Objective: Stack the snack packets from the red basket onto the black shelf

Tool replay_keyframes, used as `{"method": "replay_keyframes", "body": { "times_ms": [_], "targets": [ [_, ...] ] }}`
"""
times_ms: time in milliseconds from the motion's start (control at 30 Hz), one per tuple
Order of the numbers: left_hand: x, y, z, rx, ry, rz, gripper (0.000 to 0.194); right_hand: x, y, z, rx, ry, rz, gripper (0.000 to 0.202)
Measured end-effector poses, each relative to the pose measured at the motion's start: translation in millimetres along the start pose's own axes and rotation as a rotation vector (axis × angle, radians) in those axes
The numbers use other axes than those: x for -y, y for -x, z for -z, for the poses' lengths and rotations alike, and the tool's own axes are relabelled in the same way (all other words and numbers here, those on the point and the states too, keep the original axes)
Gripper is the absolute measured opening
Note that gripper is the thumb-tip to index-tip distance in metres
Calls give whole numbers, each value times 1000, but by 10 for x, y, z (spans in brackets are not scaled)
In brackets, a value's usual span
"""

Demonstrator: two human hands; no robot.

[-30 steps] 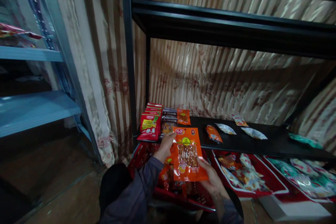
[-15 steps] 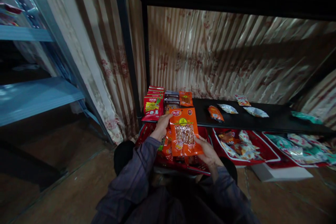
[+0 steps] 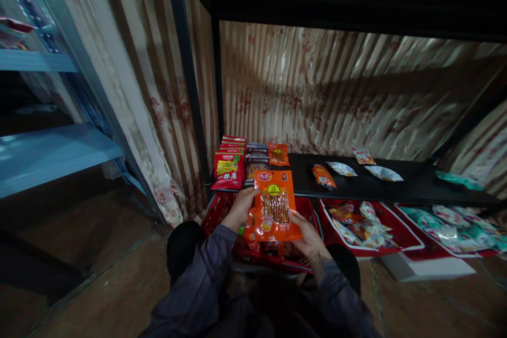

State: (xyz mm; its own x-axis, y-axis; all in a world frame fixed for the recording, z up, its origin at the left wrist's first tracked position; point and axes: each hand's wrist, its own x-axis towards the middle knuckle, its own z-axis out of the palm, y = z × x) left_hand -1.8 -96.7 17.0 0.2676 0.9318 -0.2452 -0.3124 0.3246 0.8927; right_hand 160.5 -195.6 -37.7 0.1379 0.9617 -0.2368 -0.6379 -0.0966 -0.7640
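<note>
An orange snack packet [image 3: 275, 206] with a clear window showing brown sticks is held between both hands above a red basket [image 3: 216, 206]. My left hand [image 3: 241, 208] grips its left side, fingers partly behind it. My right hand [image 3: 307, 235] pinches the lower right edge with the thumb on the front. Just beyond, on the black shelf [image 3: 301, 174], stand red snack packets [image 3: 228, 169], dark packets [image 3: 256, 161] and another orange packet [image 3: 278, 153]. More packets lie in the basket under my hands, largely hidden.
Farther right on the shelf lie an orange-brown bag [image 3: 324, 176], white bags [image 3: 383, 172] and a green bag [image 3: 459, 180]. Two more red baskets [image 3: 412, 237] of packets stand below, near a white box [image 3: 430, 266]. A black post [image 3: 194, 79] and blue shelving [image 3: 59, 153] are at left.
The view has tilted up slightly, so the scene sits lower. Both hands still hold the orange packet, which now looks tilted farther back and nearer the basket.
</note>
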Motion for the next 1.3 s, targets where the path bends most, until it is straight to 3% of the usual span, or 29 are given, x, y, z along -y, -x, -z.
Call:
{"method": "replay_keyframes", "body": {
  "times_ms": [233,433,700,900,1067,1300],
  "targets": [
    [126,11,13,36,-28,23,15,-17,1,74,-6,-26,16,32],
    [253,-46,21,41,26,-54,22,19,-30,76,-40,7,-14,32],
    [236,24,-17,24,50,-30,23,238,-189,35,-37,50,60,30],
    [207,50,46,-25,-57,-56,20,214,-372,17,-87,85,62,24],
    [179,67,135,85,-40,-87,23,218,-455,-12,-108,10,57,16],
    [193,207,248,224,-85,47,30,356,-554,-75,-150,-37,50,8]
  ]
}}
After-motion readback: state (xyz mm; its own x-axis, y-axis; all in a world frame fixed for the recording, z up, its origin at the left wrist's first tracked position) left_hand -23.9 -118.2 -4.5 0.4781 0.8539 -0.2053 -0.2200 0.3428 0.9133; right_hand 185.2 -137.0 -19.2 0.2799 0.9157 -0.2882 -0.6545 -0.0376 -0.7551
